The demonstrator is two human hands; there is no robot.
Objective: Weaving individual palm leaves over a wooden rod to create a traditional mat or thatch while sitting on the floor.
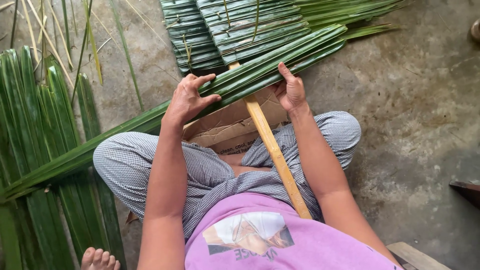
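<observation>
Several long green palm leaves (35,150) lie flat on the grey concrete floor (415,100) at 9 o'clock, lower ends cut off by the frame edge. One long folded green palm frond (250,70) crosses the lap, long axis from 8 o'clock up to 2 o'clock, tip twd 2. Stitched green leaf panel (240,30) at 12 o'clock, top cut off. Pale wooden stick (272,150) runs under the frond from the lap twd 12, upper end hidden. Brown cardboard piece (225,125) under it, partly hidden. Left hand (187,100) spread, fingers pressing the frond; right hand (291,90) grips the frond's edge, thumb on top.
</observation>
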